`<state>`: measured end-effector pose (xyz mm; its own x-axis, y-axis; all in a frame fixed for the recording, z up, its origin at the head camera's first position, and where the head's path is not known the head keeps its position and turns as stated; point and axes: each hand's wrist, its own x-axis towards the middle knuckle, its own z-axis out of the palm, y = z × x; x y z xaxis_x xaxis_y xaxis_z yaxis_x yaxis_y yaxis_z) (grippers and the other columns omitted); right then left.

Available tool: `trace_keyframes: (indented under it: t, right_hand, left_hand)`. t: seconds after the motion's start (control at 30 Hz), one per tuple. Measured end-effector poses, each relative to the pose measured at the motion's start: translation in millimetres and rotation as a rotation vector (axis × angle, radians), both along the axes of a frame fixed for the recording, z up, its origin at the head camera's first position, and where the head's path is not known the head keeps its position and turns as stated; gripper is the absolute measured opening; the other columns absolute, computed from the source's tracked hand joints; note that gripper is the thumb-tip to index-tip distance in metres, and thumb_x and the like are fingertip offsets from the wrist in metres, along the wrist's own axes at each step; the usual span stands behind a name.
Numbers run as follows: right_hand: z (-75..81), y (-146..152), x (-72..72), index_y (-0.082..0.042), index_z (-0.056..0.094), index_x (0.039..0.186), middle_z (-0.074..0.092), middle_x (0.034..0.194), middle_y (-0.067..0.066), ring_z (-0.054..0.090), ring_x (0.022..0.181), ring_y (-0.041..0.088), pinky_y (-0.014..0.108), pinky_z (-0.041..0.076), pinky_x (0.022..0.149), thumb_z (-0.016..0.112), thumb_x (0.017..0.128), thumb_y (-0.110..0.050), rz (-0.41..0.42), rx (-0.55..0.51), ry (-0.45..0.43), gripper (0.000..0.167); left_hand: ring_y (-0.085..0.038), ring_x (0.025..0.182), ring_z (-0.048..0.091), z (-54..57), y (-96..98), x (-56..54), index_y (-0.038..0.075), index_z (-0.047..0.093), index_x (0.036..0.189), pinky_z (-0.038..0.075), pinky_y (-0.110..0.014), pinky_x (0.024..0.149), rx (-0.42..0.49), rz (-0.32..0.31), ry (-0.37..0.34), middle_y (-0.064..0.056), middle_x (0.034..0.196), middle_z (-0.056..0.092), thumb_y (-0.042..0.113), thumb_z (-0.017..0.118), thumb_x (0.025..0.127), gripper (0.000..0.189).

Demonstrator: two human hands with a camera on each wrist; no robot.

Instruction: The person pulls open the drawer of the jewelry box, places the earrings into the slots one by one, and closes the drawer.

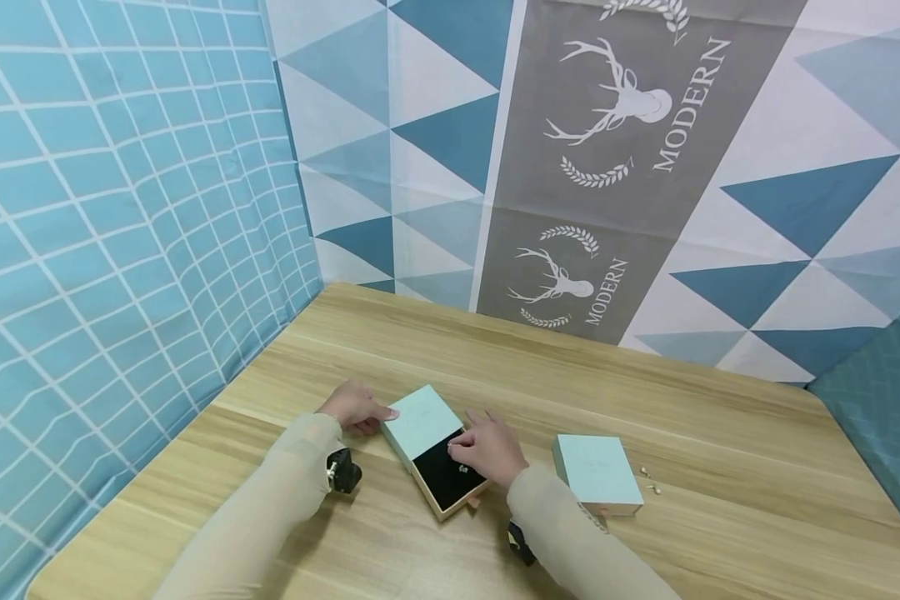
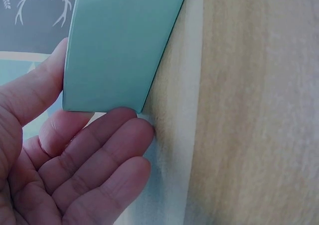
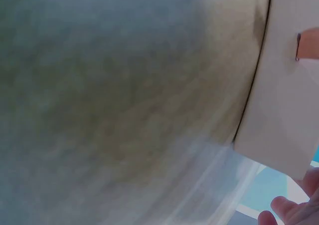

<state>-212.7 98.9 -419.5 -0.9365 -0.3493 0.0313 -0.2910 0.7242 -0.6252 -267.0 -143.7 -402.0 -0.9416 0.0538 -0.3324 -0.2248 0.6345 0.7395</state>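
Left hand point(image 1: 351, 407) has the mint box point(image 1: 423, 419) by its left edge, thumb on top. Right hand point(image 1: 491, 450) is over the open drawer point(image 1: 433, 478), can't tell if it's pinching anything. Wood tabletop point(image 1: 517, 396) runs between there and the second box point(image 1: 600, 468), back edge well behind both.

Plain pale-mint square cardboard box sleeve point(image 1: 422, 419), with a tan cardboard drawer point(image 1: 453, 507) lined solid black; second square cardboard box point(image 1: 594, 465) has the same mint top. Streaky yellow-brown wood-grain tabletop point(image 1: 397, 562). Fabric backdrop point(image 1: 450, 125): blue/white triangles, grey band, white stags; blue side sheet point(image 1: 142, 167) has a white grid.
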Motion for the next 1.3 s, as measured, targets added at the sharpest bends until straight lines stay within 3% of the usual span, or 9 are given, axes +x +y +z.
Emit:
trace_keyframes:
  t: [0.7, 0.87, 1.03, 1.3]
  right_hand:
    - [-2.2, 3.9, 0.3, -0.009, 0.077, 0.085, 0.051, 0.135, 0.024, 0.028, 0.134, 0.05, 0.07, 0.022, 0.101, 0.065, 0.086, -0.016, 0.041, 0.047, 0.035, 0.014]
    - [-2.5, 3.2, -0.7, -0.01, 0.076, 0.075, 0.056, 0.129, 0.021, 0.037, 0.132, 0.044, 0.061, 0.027, 0.105, 0.065, 0.087, -0.015, 0.096, 0.152, 0.126, 0.016]
    - [-0.6, 1.8, 0.3, -0.011, 0.078, 0.082, 0.059, 0.127, 0.018, 0.042, 0.128, 0.042, 0.057, 0.033, 0.104, 0.069, 0.086, -0.017, 0.122, 0.256, 0.234, 0.011]
    - [-0.2, 1.3, 1.9, -0.014, 0.078, 0.083, 0.058, 0.129, 0.018, 0.038, 0.129, 0.046, 0.062, 0.032, 0.1, 0.072, 0.083, -0.015, 0.084, 0.233, 0.206, 0.006]
  left_hand:
    - [-0.016, 0.061, 0.061, 0.6, 1.4, 1.1, 0.01, 0.048, 0.061, 0.053, -0.028, 0.057, -0.011, 0.01, 0.008, -0.007, 0.068, 0.063, 0.019, 0.078, 0.081, 0.038]
    - [-0.016, 0.06, 0.061, 1.3, 1.0, 1.7, 0.011, 0.045, 0.059, 0.053, -0.028, 0.057, -0.017, 0.004, 0.011, -0.007, 0.067, 0.062, 0.019, 0.078, 0.081, 0.04]
    - [-0.016, 0.061, 0.061, 2.1, 0.4, 2.8, 0.011, 0.046, 0.058, 0.053, -0.028, 0.058, -0.023, 0.004, 0.013, -0.007, 0.067, 0.062, 0.02, 0.078, 0.081, 0.04]
    - [-0.016, 0.06, 0.06, 1.7, 0.0, 3.7, 0.012, 0.042, 0.057, 0.052, -0.028, 0.057, 0.003, 0.007, 0.016, -0.007, 0.066, 0.062, 0.019, 0.078, 0.081, 0.044]
